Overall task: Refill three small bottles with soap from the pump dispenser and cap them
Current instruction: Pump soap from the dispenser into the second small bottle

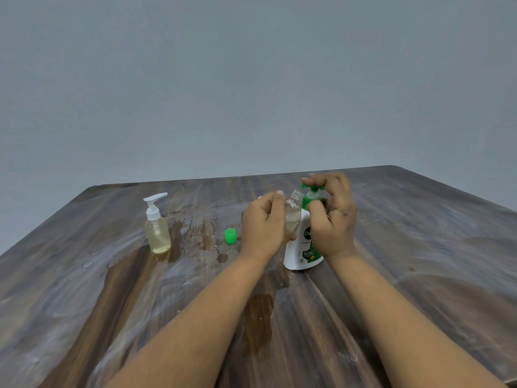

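My left hand grips a small clear bottle, tilted, with its open mouth just under the green pump nozzle. A little pale soap lies in that bottle. My right hand curls over the green pump head of the white soap dispenser, which stands on the wooden table. A loose green cap stands on the table left of my left hand. Further left stands a small clear bottle with a white pump top, holding yellowish soap.
Wet patches and droplets spread over the tabletop between the white-topped bottle and my hands. A grey wall rises behind the table's far edge. The table's left edge runs diagonally near the white-topped bottle.
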